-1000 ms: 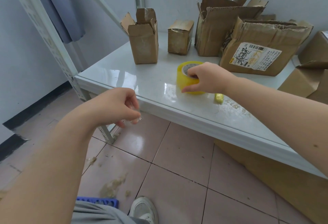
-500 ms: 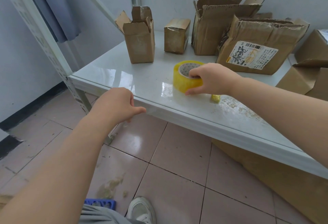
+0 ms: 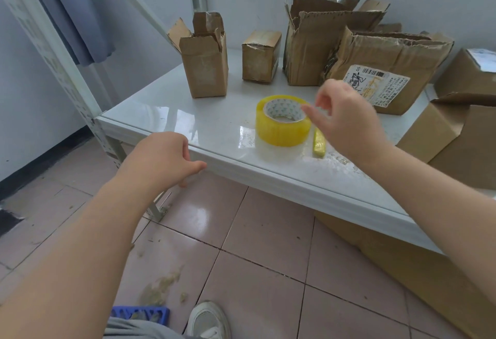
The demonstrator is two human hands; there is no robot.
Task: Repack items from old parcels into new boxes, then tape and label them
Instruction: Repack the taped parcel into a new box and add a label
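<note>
Head view: tape roll (image 3: 281, 123) lies flat on the desk (image 3: 166, 113) at frame centre, with a small yellow object (image 3: 318, 142) just beside it. Right grip (image 3: 349, 121) hovers over the roll's right rim, fingers loosely curled, holding nothing. Left grip (image 3: 161, 158) is lower left, off the desk edge, slack and empty. Suggest: pin the roll with the left, find the tape end by fingernail, peel slowly.

Glossy translucent yellow plastic tape roll (image 3: 282, 121), shiny smooth white tabletop (image 3: 171, 113), matt creased brown cardboard boxes (image 3: 205, 70), glazed pink floor tiles (image 3: 263, 285)
</note>
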